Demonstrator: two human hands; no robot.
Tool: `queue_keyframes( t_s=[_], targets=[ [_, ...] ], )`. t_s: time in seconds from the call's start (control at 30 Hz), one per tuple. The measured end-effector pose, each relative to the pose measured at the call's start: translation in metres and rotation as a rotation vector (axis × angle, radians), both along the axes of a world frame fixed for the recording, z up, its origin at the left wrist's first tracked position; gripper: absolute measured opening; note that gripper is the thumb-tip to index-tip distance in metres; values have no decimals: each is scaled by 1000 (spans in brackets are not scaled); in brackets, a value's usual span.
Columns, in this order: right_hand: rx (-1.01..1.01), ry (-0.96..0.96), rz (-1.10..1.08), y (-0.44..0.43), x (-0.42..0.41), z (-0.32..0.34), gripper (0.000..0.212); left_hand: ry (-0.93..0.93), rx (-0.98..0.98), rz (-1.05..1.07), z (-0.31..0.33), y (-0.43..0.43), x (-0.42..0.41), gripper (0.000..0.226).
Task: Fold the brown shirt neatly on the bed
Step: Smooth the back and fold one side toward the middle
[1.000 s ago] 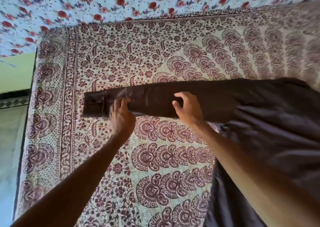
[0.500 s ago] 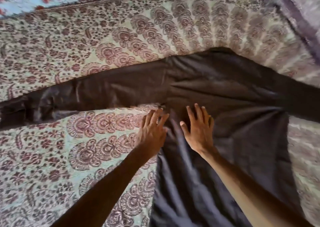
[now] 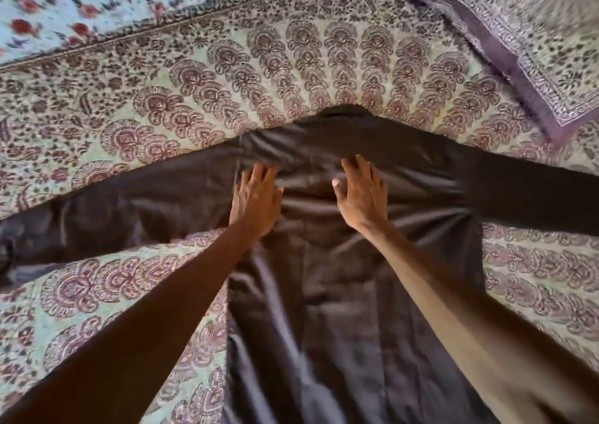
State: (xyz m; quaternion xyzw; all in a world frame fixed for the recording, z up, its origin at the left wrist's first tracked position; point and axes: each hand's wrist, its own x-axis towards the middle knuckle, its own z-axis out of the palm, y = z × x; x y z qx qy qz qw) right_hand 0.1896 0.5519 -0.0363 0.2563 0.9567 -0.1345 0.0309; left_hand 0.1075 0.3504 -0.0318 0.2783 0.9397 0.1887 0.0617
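No writing, label or brand mark is showing anywhere legibly on the cloth or bedding. The bed (image 3: 291, 67) is wearing a cream bedspread block-printed in maroon, with fan-shaped floral motifs arching in rows and a dense border of small leaves running along the far edge. Beyond that border a pale blue sheet (image 3: 81, 5) with red flowers is lying across the upper left. At the upper right a pillow (image 3: 531, 35) in a matching print with a purple band along its edge is sitting at an angle, well apart from the hands and slightly blurred. The brown shirt (image 3: 340, 294) is lying flat in the middle of the bedspread, back upward as far as can be told, its collar end pointing away from the person and its body running down toward the bottom edge of the view. Both sleeves are stretching straight out, one to the left edge and one to the right. The fabric is dark and faintly glossy, and it is creasing in soft ridges between and below the hands. The left hand (image 3: 256, 201) is pressing palm-down near the left shoulder seam, fingers extended and close together, gripping nothing. The right hand (image 3: 363, 197) is resting flat on the upper back just beside it, fingers spread and the thumb held out, also gripping nothing.
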Motion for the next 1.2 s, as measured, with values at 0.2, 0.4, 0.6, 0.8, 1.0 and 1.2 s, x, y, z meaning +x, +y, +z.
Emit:
queue_keyframes(
  t_s=[0.2, 0.4, 0.6, 0.8, 1.0, 1.2],
  targets=[
    [-190, -296, 40, 59, -37, -10, 68, -323, -233, -15, -27, 59, -72, 72],
    [-25, -23, -45, 67, -49, -9, 45, -54, -150, 262, -26, 77, -89, 50],
    [62, 65, -79, 124, -92, -8, 47, -110, -89, 183, -9, 124, -124, 68],
    [90, -13, -36, 135, -114, -4, 43, -477, -372, 35, 4, 167, -153, 104],
    [-202, 249, -236, 142, -111, -2, 24, -781, -94, 120, 6, 187, -159, 77],
    [-288, 317, -275, 147, -108, -5, 38, -821, 324, 231, 1, 175, -157, 49]
  ],
)
